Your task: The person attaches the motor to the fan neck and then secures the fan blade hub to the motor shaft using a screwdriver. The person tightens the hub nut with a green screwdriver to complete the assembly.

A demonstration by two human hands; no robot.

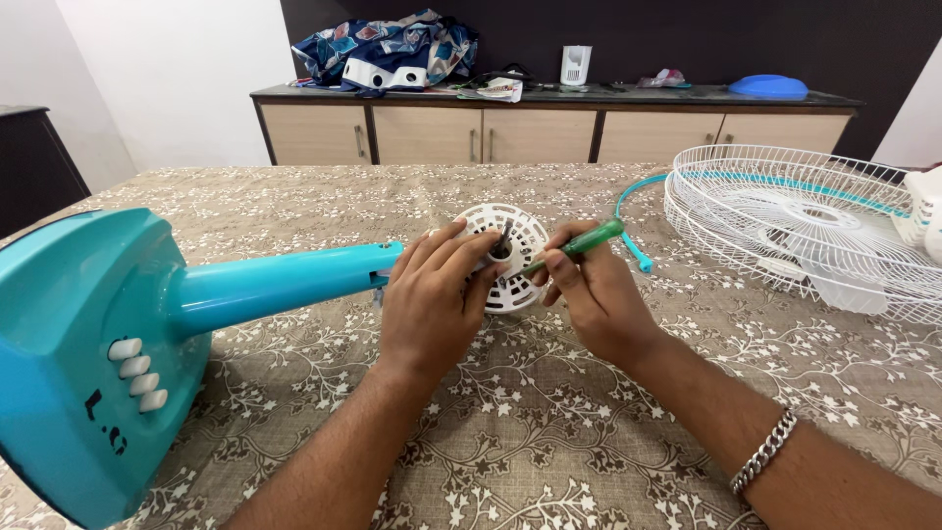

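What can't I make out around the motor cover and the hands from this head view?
- Green-handled screwdriver: tip hidden by the left hand fingers; whatever it drives is unseen.
- Round white slotted plastic motor cover: left half covered by that hand.
- Teal plastic fan base: cut off by the left edge.
- Right hand: palm turned away.

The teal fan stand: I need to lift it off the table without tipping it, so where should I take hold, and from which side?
Probably grip the fan stand's round neck, close to the wide base, coming down from above. The neck lies flat along the table and looks slim enough to wrap, while the base is broad and likely heavy. The left hand covers the far end, so stay on the base side.
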